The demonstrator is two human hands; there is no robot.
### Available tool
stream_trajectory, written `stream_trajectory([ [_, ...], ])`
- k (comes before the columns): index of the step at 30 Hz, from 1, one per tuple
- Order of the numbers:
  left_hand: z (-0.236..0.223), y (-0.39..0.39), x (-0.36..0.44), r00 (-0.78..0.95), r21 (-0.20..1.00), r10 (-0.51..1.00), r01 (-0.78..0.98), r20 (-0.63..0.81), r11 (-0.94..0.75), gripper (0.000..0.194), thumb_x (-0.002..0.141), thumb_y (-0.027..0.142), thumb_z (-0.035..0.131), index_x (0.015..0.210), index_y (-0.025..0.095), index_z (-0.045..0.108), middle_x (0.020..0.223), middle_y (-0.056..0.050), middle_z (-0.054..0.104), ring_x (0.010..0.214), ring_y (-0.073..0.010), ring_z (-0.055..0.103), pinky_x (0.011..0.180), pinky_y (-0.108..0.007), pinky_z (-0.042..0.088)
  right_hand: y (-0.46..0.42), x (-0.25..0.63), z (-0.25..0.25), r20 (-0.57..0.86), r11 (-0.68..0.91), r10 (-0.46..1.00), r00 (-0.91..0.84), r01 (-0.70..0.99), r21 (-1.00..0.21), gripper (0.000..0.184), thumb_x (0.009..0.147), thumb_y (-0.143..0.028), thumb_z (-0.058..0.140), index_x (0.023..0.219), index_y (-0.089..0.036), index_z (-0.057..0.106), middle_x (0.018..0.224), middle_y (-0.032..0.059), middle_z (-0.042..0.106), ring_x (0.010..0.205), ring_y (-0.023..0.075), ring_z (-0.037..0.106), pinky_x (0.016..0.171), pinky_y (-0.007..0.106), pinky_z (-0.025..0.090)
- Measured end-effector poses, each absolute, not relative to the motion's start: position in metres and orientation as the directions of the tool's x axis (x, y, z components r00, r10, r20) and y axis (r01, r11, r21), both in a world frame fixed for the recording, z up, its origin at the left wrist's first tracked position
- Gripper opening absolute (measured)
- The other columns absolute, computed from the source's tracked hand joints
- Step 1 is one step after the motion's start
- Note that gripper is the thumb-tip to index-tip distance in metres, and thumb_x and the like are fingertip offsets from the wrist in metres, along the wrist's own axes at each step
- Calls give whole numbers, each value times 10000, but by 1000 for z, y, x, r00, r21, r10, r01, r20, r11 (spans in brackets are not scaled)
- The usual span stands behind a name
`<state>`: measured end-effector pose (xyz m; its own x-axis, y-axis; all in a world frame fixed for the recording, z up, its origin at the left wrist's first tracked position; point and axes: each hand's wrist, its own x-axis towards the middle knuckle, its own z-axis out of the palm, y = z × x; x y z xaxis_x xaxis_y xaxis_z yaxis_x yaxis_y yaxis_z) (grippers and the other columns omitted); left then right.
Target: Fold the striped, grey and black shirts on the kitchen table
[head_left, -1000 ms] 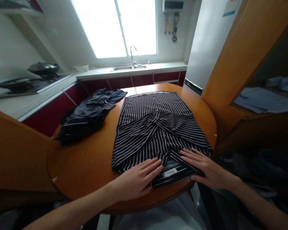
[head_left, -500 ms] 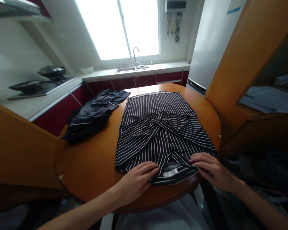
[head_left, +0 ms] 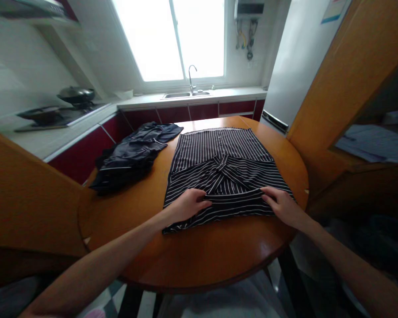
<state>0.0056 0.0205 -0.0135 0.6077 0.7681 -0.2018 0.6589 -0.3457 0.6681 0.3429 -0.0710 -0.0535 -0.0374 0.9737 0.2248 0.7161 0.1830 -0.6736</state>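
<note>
A black shirt with white stripes [head_left: 215, 148] lies spread on the round wooden table [head_left: 199, 260], its sleeves crossed over the middle. The collar end is folded over toward the window, so the collar itself is hidden underneath. My left hand [head_left: 190, 204] pinches the folded edge at its left part, thumb toward the right. At the right part of the same edge, my right hand [head_left: 280, 204] grips the cloth between thumb and fingers. The fold between both hands is held slightly raised.
Dark clothes [head_left: 132, 157] lie in a pile on the table's left. Beyond stand a counter with a sink [head_left: 185, 94], a stove with pans [head_left: 76, 95] and a refrigerator [head_left: 293, 66]. A wooden partition [head_left: 338, 79] rises on the right.
Both hands have moved away from me toward the window, carrying the collar end of the shirt over onto its body. The collar and its label no longer show.
</note>
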Motion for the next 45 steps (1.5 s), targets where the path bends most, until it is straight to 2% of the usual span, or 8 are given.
stream_trajectory([
  [5, -22, 46, 12, 610, 568, 745, 726, -271, -388, 390, 815, 563, 640, 722, 200, 531, 591, 33, 554, 525, -135, 515, 481, -242, 315, -46, 337, -53, 109, 74, 994, -14, 821, -566, 289, 939, -291, 544, 1161, -202, 707, 1050, 92, 769, 957, 272, 717, 873, 384, 520],
  [10, -29, 41, 6, 577, 668, 740, 705, -345, -238, 545, 799, 585, 656, 1151, 180, 564, 704, 22, 633, 561, -159, 575, 498, -243, 388, -49, 334, -57, 97, 52, 995, -2, 856, -514, 274, 941, -306, 546, 1157, -217, 687, 892, 58, 760, 824, 250, 717, 765, 347, 491],
  [15, -34, 32, 0, 627, 728, 677, 657, -385, -195, 558, 844, 590, 621, 1203, 168, 557, 713, 20, 637, 581, -161, 583, 522, -245, 412, -61, 337, -55, 105, 108, 993, -59, 819, -563, 264, 960, -321, 512, 1169, -243, 653, 768, 0, 711, 721, 216, 684, 684, 319, 459],
  [22, -22, 0, -3, 558, 483, 823, 753, -108, -447, 384, 975, 492, 528, 1234, 217, 593, 700, 13, 648, 661, -194, 622, 617, -271, 401, -83, 335, -64, 265, 66, 963, 57, 899, -434, 301, 986, -383, 498, 1211, -240, 640, 900, 43, 740, 818, 259, 698, 720, 358, 477],
  [27, -28, -42, -31, 534, 529, 845, 726, -31, -440, 401, 958, 397, 577, 1331, 257, 540, 904, 0, 707, 813, -202, 675, 728, -286, 486, -118, 356, -77, 400, 120, 913, 85, 879, -462, 318, 974, -417, 554, 1206, -217, 638, 915, 53, 727, 892, 263, 673, 871, 425, 470],
  [34, -51, -62, -52, 468, 586, 879, 687, 95, -430, 276, 987, 320, 517, 1237, 247, 608, 986, -25, 702, 910, -198, 680, 862, -330, 536, -134, 373, -95, 508, 134, 853, 120, 891, -434, 205, 989, -335, 518, 1088, -241, 671, 918, 42, 721, 882, 240, 663, 904, 435, 414],
  [41, -44, -59, -56, 548, 428, 836, 747, 36, -508, 298, 967, 261, 567, 1260, 234, 618, 873, -17, 695, 838, -218, 676, 864, -386, 549, -120, 374, -97, 486, 7, 862, 143, 956, -293, 196, 962, -328, 534, 1043, -229, 683, 877, 46, 705, 872, 254, 639, 905, 470, 367],
  [45, -23, -58, -42, 636, 324, 760, 696, 136, -641, 314, 996, 305, 555, 1297, 232, 612, 1161, -83, 689, 1087, -258, 648, 998, -447, 512, -119, 360, -82, 560, -19, 812, 165, 966, -257, 225, 982, -320, 497, 1061, -222, 684, 1044, 90, 708, 1030, 296, 619, 965, 511, 375],
])
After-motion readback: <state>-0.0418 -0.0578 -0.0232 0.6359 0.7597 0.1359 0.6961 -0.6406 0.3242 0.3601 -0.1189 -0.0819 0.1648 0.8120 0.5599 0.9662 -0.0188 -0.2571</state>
